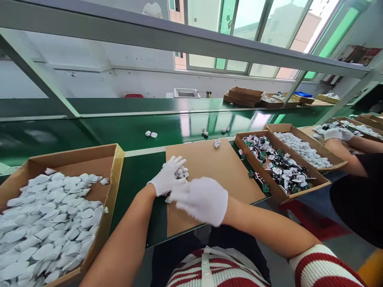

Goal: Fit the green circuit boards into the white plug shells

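Observation:
My left hand [168,176], in a white glove, lies at the left edge of a brown cardboard sheet [215,171]. Its fingers are stretched out around a small pile of white plastic pieces [182,172], partly hiding it. My right hand [205,200], also gloved and smeared by motion, is just in front of the pile, its fingers pointing towards my left hand. What those fingers do is blurred. A few white pieces show below my left palm. Another small cluster of white pieces [217,143] sits at the sheet's far edge.
A cardboard box of flat white pieces [48,215] stands at left. On the right are a box of green circuit boards with wires [278,167] and a box of white parts [302,149]. A co-worker's gloved hands [338,134] are farther right. A shelf beam [191,38] crosses above.

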Demonstrator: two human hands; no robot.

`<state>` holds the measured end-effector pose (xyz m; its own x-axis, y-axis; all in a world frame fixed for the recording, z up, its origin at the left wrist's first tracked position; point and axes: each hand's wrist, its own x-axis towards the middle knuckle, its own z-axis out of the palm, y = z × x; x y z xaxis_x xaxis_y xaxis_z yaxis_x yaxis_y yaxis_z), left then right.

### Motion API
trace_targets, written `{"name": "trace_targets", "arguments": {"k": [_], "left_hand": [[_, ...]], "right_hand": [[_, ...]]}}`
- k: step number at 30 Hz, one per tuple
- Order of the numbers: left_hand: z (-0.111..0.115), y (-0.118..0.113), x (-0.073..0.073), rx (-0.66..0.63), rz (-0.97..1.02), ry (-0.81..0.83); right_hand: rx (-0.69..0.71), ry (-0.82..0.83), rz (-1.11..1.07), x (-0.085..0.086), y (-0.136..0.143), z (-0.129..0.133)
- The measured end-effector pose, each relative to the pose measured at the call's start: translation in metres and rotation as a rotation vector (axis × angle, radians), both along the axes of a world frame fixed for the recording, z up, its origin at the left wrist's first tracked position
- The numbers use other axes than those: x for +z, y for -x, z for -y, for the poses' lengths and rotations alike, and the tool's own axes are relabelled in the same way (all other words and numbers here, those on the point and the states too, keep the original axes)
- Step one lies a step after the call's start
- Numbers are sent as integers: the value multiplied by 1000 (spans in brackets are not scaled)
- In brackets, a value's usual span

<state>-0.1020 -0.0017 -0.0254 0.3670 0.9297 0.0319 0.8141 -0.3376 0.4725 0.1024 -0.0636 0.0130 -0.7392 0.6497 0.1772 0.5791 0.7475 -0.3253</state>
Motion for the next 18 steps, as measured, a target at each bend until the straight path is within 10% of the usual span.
{"name": "trace_targets", "arguments": {"k": [7,18], "left_hand": [[-6,11,-2,111,-1,24],[0,-6,-8,102,-94,-92]], "right_hand": [[-288,464,-74,-28,11,-102],[-308,977,-651,-50,-3,-130]]}}
